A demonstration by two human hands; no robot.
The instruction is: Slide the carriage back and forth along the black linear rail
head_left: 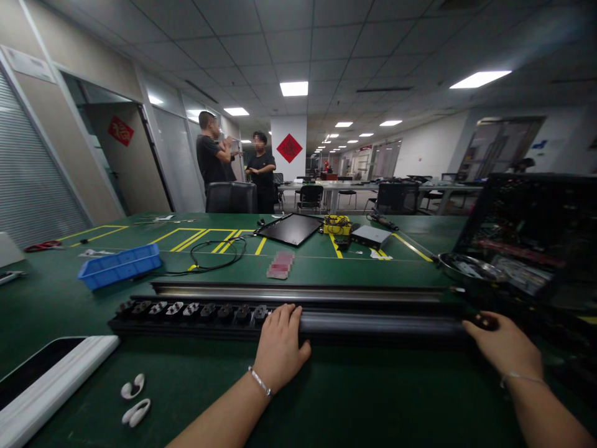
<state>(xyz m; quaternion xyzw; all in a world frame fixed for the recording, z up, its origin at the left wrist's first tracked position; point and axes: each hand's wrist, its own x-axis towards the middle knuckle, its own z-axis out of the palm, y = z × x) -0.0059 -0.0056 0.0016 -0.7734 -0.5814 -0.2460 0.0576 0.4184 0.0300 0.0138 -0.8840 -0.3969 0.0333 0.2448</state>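
Note:
A long black socket strip (373,325) lies across the table in front of me, with a row of black and pale socket modules (208,311) in its left part. My left hand (282,342) is wrapped over its middle, fingers on top and thumb at the near side, just right of the last visible module. At the right end of the strip, my right hand (506,345) is closed in a pinch around a small dark piece (485,321); whether it belongs to the strip cannot be made out. A second long black rail (298,292) lies parallel right behind.
Behind the rails are a blue bin (120,266), a black cable (219,256), a flat black panel (290,229), a yellow box (336,225) and a grey box (370,236). White earbuds (136,412) lie near left. A metal bowl (466,266) and dark equipment stand right. Two people stand beyond.

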